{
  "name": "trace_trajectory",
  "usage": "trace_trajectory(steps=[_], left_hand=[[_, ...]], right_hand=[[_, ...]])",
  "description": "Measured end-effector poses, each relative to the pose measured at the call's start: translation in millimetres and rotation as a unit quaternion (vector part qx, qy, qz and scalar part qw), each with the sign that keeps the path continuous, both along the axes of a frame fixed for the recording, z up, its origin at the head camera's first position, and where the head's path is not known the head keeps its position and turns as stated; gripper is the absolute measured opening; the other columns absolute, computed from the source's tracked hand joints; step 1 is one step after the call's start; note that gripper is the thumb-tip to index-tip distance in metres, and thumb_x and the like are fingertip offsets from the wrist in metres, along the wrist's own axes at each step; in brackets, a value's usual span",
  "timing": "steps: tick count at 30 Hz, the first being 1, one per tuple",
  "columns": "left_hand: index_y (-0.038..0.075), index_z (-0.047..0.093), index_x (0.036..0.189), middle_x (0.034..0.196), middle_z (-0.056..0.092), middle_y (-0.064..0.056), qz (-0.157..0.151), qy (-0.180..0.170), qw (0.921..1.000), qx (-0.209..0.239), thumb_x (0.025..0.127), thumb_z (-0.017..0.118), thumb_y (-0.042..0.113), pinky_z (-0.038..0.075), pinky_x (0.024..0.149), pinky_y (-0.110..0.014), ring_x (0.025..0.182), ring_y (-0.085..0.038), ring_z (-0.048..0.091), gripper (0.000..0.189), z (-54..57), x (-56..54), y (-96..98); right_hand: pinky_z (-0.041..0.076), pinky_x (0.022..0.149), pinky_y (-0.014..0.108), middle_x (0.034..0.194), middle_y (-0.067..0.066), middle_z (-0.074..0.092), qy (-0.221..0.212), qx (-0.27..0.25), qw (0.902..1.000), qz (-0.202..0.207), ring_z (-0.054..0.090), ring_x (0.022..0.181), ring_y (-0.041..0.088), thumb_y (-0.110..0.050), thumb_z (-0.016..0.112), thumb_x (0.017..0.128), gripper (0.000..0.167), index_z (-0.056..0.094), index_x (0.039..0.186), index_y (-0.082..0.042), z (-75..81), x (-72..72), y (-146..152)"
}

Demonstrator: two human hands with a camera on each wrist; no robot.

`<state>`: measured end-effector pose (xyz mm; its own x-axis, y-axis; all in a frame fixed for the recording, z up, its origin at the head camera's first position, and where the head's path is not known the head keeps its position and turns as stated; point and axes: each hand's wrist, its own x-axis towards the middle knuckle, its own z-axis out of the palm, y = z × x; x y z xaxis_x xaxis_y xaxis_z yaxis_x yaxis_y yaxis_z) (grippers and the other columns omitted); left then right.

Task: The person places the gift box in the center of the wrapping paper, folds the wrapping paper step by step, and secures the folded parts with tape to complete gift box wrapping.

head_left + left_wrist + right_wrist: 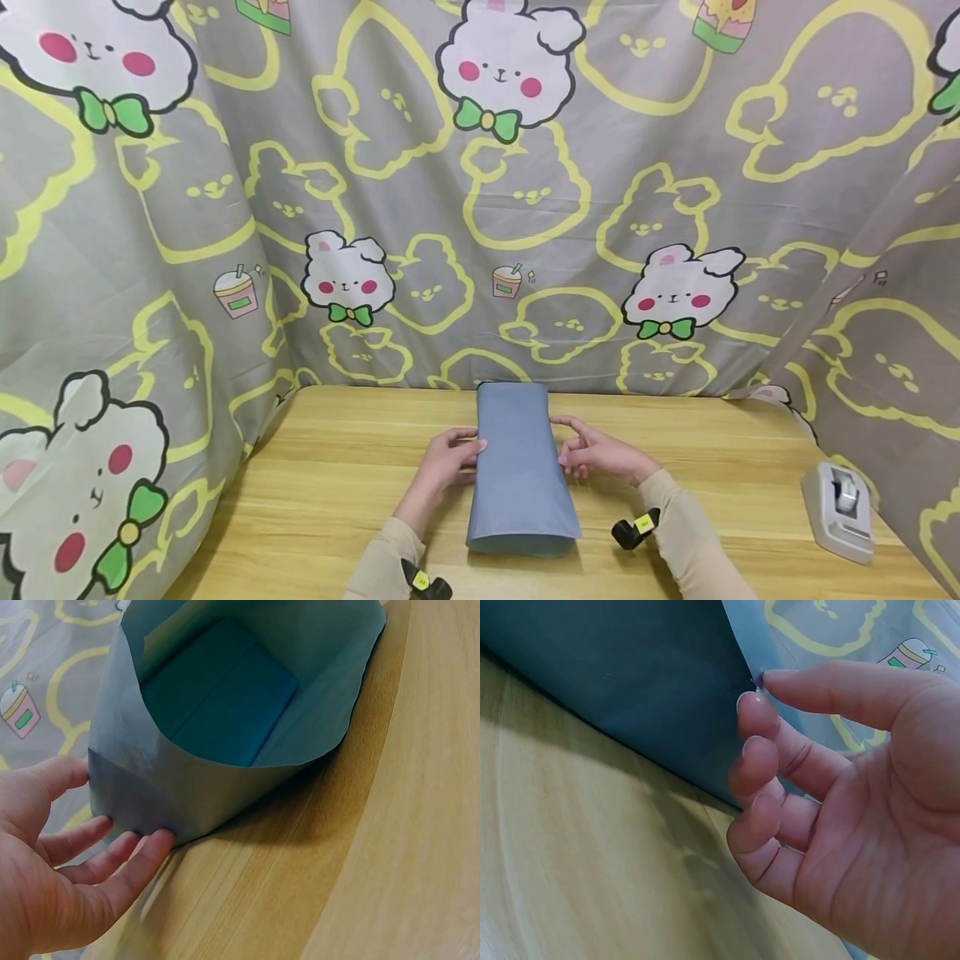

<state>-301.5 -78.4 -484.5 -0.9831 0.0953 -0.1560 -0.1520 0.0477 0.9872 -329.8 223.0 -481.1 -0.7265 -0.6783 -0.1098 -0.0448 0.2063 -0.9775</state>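
Beige sleeves (pixel 693 542), left hand (pixel 446 460) touching blue paper bag (pixel 516 467), right hand (pixel 602 451) opposite

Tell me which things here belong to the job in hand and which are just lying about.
Part of the job:
Blue-grey paper tube, open at its near end, between left grip and right grip
Pale wood-grain tabletop beneath it

Seemingly not in use:
Light-grey plastic tape dispenser, untouched at the right, though it may serve later
Grey fabric curtain with rabbit print
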Motion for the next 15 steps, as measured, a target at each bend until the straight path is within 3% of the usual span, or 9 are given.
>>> trace_trajectory(steps=[4, 10, 15], left_hand=[[-0.002, 0.055, 0.13, 0.109, 0.067, -0.013, 0.0, 0.003, 1.0, 0.0, 0.088, 0.071, 0.025, 0.059, 0.067, -0.033, 0.08, -0.015, 0.065, 0.052, 0.3, 0.2, -0.2], [-0.002, 0.056, 0.129, 0.108, 0.067, -0.013, 0.002, 0.002, 1.0, 0.0, 0.088, 0.072, 0.025, 0.059, 0.066, -0.033, 0.079, -0.014, 0.065, 0.052, -0.4, -0.3, -0.2], [-0.001, 0.056, 0.128, 0.107, 0.067, -0.012, 0.002, 0.0, 1.0, 0.002, 0.087, 0.072, 0.025, 0.059, 0.066, -0.032, 0.079, -0.014, 0.065, 0.051, -1.1, -0.8, -0.4]], right_hand=[[0.048, 0.06, 0.023, 0.082, -0.002, 0.063, -0.014, -0.005, 0.9999, -0.007, 0.057, 0.069, 0.01, -0.011, 0.058, 0.095, 0.055, 0.026, 0.138, 0.001, -2.4, 0.0, -0.5], [0.045, 0.058, 0.021, 0.075, -0.005, 0.06, -0.022, -0.006, 0.9997, -0.01, 0.055, 0.066, 0.006, -0.011, 0.056, 0.095, 0.008, 0.051, 0.1, -0.007, -7.2, -1.0, -0.3], [0.044, 0.058, 0.02, 0.073, -0.007, 0.059, -0.062, -0.02, 0.9978, -0.016, 0.054, 0.065, 0.006, -0.012, 0.057, 0.095, 0.008, 0.056, 0.088, -0.014, -9.0, -0.7, 0.4]])
